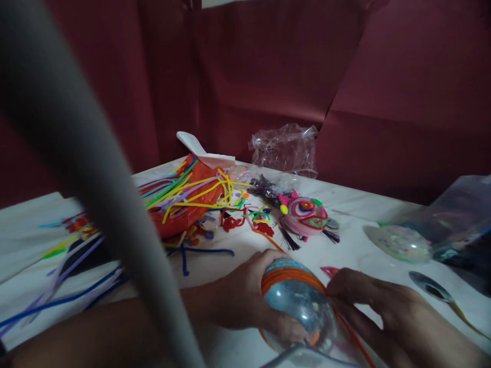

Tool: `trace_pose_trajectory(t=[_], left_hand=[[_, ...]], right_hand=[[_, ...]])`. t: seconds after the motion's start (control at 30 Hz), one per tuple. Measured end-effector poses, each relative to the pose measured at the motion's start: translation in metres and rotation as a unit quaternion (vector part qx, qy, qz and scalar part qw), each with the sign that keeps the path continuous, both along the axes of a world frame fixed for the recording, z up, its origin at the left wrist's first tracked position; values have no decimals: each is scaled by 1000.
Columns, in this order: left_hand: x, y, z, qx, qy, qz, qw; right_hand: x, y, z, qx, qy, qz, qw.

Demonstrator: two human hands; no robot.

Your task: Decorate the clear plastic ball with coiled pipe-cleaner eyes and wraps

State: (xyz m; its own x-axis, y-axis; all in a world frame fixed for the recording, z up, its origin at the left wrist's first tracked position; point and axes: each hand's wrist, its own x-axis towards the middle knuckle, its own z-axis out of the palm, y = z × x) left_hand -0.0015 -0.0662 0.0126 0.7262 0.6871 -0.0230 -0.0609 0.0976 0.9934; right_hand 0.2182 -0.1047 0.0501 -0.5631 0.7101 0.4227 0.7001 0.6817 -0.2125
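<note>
The left hand [261, 301] had its fingers clasped around a clear ball [297, 296], its upper part wound with blue-and-orange strips [293, 276], located at the near edge of view, over the white surface [349, 230]. The right hand [383, 306] pinched an orange strand [355, 335] beside it. A pink decorated ball [295, 225] stood beyond.

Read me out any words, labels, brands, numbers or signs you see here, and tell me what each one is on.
No readable text anywhere in this picture.
Clear ball in the left hand: no lettering on the side that shows.
Pink decorated ball: no lettering seen.
Crumpled clear wrapper at the back: no print I can make out.
Plastic bag at the right: too blurred to tell.
</note>
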Motion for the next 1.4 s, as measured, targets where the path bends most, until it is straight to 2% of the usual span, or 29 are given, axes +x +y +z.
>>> trace_pose_trajectory(t=[0.2, 0.4, 0.5, 0.63, 0.77, 0.83, 0.93, 1.03, 1.1, 1.17, 1.23, 1.4], left_hand=[[-1, 2, -4, 19, -31, 0, 999], [-2, 0, -2, 38, -11, 25, 999], [-1, 3, -4, 15, -30, 23, 999], [0, 9, -7, -24, -52, -10, 998], [1, 11, -8, -34, -61, 2, 998], [1, 11, -8, -37, -62, 13, 997], [2, 13, -9, -54, -64, 14, 996], [3, 12, -9, -95, -67, 14, 993], [3, 11, -9, -113, -64, 19, 991], [3, 10, -8, -117, -61, 20, 991], [2, 12, -10, -109, -62, 18, 992], [5, 18, -23, -47, -90, -13, 995]], right_hand=[[-2, -1, 1, -21, 26, -15, 999], [-6, -2, 5, -74, 4, -33, 997], [-2, -2, 2, -68, -5, -40, 997], [-2, -3, -2, -46, 18, -13, 999], [-8, -1, -2, -29, 38, -47, 998], [-9, 0, -2, -66, 26, -56, 996], [-4, 3, -7, -177, 45, -79, 980], [3, 6, -15, -298, 129, -90, 942], [6, 7, -19, -351, 188, -89, 913], [5, 7, -19, -373, 225, -91, 895], [1, 6, -15, -378, 238, -88, 890], [-6, 5, -3, -360, 229, -68, 902]])
